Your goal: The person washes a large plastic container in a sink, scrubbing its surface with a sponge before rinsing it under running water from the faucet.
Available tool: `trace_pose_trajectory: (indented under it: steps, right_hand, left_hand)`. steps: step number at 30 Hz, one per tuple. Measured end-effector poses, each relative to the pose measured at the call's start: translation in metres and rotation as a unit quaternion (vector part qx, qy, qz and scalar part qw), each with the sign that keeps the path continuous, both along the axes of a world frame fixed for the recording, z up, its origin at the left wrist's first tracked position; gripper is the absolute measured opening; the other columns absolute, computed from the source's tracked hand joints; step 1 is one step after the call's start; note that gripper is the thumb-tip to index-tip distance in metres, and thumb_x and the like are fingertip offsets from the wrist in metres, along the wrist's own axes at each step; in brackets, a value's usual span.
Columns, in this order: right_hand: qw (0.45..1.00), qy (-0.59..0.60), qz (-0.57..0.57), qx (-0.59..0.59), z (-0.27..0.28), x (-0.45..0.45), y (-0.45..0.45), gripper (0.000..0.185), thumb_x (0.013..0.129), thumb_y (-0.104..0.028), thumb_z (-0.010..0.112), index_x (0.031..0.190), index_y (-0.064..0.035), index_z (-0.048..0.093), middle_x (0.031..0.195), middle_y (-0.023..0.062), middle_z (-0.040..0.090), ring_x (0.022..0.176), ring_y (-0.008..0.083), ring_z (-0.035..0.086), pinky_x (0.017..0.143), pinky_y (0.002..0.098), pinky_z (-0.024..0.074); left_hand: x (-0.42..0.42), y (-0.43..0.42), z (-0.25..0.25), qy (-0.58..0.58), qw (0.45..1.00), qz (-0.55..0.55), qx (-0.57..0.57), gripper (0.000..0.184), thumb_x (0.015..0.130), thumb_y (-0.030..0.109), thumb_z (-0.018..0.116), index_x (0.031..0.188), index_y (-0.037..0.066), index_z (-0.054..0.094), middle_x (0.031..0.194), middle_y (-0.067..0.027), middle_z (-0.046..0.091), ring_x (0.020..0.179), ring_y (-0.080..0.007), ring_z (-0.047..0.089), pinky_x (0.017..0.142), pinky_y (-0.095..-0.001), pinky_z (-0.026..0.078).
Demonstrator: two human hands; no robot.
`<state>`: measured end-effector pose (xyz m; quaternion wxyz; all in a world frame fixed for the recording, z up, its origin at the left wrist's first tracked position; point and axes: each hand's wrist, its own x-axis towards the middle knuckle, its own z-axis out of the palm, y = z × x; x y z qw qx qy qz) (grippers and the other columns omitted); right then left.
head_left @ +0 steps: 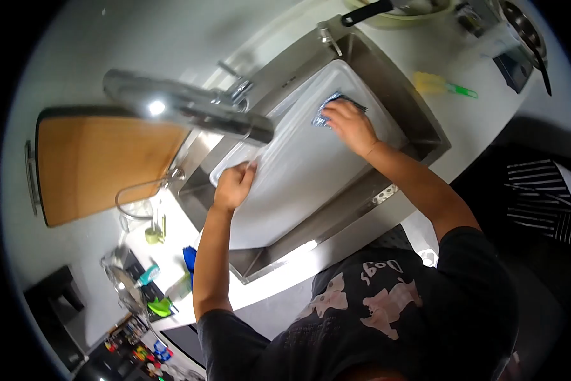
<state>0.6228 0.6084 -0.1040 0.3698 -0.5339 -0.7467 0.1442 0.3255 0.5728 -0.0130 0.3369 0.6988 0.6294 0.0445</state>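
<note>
A large white plastic bin or tray [311, 171] lies tilted in the steel sink [285, 254], wider than much of the basin. My left hand [234, 184] is closed on its near-left rim, thumb and fingers pinching the edge. My right hand [352, 127] presses a crumpled blue-grey cloth [326, 109] against the inner surface near the upper end, with fingers bent over it. Above the bin's left rim hangs the chrome faucet [196, 108]; whether water runs from it cannot be told.
A wooden cutting board [107, 165] leans at the left by a thin curved tap [133, 190]. On the right counter lie a yellow-and-green brush [444, 86] and a dark box [513, 70]. A pale green basin [406, 16] and a black handle [367, 13] are at the top.
</note>
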Motion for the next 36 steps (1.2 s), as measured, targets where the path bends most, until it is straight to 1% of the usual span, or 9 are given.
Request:
trace_pose_trajectory:
  steps: [4, 8, 15, 18, 21, 26, 32, 34, 36]
  right_hand:
    - [0.976, -0.079, 0.194, 0.066, 0.014, -0.040, -0.004, 0.030, 0.074, -0.011, 0.056, 0.104, -0.0119, 0.057, 0.108, 0.0022, 0.054, 0.106, 0.0198, 0.049, 0.089, 0.0343, 0.0416]
    - [0.960, -0.134, 0.208, 0.132, 0.050, -0.058, 0.004, 0.031, 0.073, -0.014, 0.058, 0.103, -0.0145, 0.057, 0.113, 0.0000, 0.052, 0.110, 0.0176, 0.046, 0.095, 0.0388, 0.0345]
    - [0.907, -0.167, 0.378, 0.077, 0.076, -0.088, 0.012, 0.028, 0.070, -0.021, 0.067, 0.094, -0.0113, 0.055, 0.107, 0.0016, 0.053, 0.102, 0.0202, 0.048, 0.088, 0.0387, 0.0363]
    - [0.906, -0.187, 0.380, -0.001, 0.078, -0.082, 0.012, 0.029, 0.069, -0.018, 0.068, 0.094, -0.0102, 0.055, 0.101, 0.0025, 0.054, 0.100, 0.0220, 0.048, 0.086, 0.0352, 0.0373]
    - [0.923, -0.189, 0.336, -0.009, 0.078, -0.057, 0.020, 0.029, 0.069, -0.015, 0.068, 0.093, -0.0089, 0.055, 0.102, 0.0037, 0.054, 0.099, 0.0230, 0.049, 0.087, 0.0355, 0.0382]
    - [0.917, -0.163, 0.362, 0.029, 0.069, -0.068, 0.019, 0.028, 0.068, -0.016, 0.069, 0.091, -0.0071, 0.056, 0.106, 0.0057, 0.054, 0.099, 0.0257, 0.049, 0.087, 0.0357, 0.0391]
    - [0.932, -0.061, 0.297, 0.198, 0.039, -0.174, -0.030, 0.027, 0.064, -0.019, 0.070, 0.090, -0.0136, 0.063, 0.099, 0.0031, 0.054, 0.097, 0.0222, 0.049, 0.086, 0.0413, 0.0388]
    - [0.930, -0.049, 0.306, 0.200, 0.037, -0.230, -0.061, 0.026, 0.064, -0.022, 0.068, 0.089, -0.0171, 0.064, 0.095, -0.0015, 0.055, 0.097, 0.0189, 0.049, 0.087, 0.0417, 0.0376]
    - [0.928, -0.050, 0.315, 0.192, 0.045, -0.255, -0.082, 0.026, 0.064, -0.022, 0.068, 0.089, -0.0181, 0.064, 0.092, -0.0033, 0.056, 0.096, 0.0179, 0.050, 0.088, 0.0412, 0.0372]
  left_hand:
    - [-0.012, 0.009, -0.001, -0.022, 0.998, 0.048, -0.025, 0.052, 0.089, 0.041, 0.035, 0.070, -0.004, 0.054, 0.067, -0.0258, 0.053, 0.070, -0.0411, 0.050, 0.067, -0.0408, 0.040]
    - [-0.015, 0.005, -0.002, -0.059, 0.994, 0.077, -0.049, 0.054, 0.088, 0.041, 0.034, 0.071, -0.005, 0.056, 0.069, -0.0262, 0.054, 0.072, -0.0400, 0.052, 0.070, -0.0403, 0.040]
    - [-0.001, 0.006, 0.008, -0.048, 0.996, 0.019, -0.067, 0.045, 0.086, 0.038, 0.036, 0.104, 0.006, 0.061, 0.101, -0.0220, 0.058, 0.096, -0.0362, 0.054, 0.085, -0.0361, 0.041]
    - [-0.040, -0.010, 0.003, -0.082, 0.993, 0.045, -0.075, 0.046, 0.085, 0.039, 0.036, 0.104, 0.006, 0.061, 0.101, -0.0216, 0.059, 0.096, -0.0353, 0.055, 0.085, -0.0357, 0.041]
    - [-0.111, -0.035, 0.018, 0.014, 0.984, 0.084, -0.158, 0.050, 0.086, 0.045, 0.040, 0.094, 0.002, 0.064, 0.090, -0.0213, 0.062, 0.091, -0.0325, 0.059, 0.081, -0.0363, 0.042]
    - [-0.143, -0.091, -0.009, -0.071, 0.973, 0.221, 0.005, 0.056, 0.088, 0.043, 0.041, 0.059, -0.003, 0.053, 0.056, -0.0219, 0.051, 0.055, -0.0373, 0.048, 0.061, -0.0415, 0.040]
    - [-0.135, -0.084, -0.007, -0.082, 0.970, 0.223, 0.048, 0.058, 0.090, 0.041, 0.039, 0.059, -0.005, 0.055, 0.057, -0.0247, 0.050, 0.057, -0.0398, 0.049, 0.060, -0.0412, 0.041]
    - [-0.138, -0.081, -0.013, -0.119, 0.967, 0.209, 0.086, 0.058, 0.091, 0.040, 0.039, 0.058, -0.006, 0.051, 0.048, -0.0169, 0.042, 0.047, -0.0263, 0.037, 0.053, -0.0373, 0.038]
    - [-0.140, -0.083, -0.017, -0.132, 0.965, 0.213, 0.079, 0.060, 0.091, 0.042, 0.038, 0.057, -0.007, 0.051, 0.048, -0.0166, 0.042, 0.047, -0.0283, 0.039, 0.054, -0.0377, 0.038]
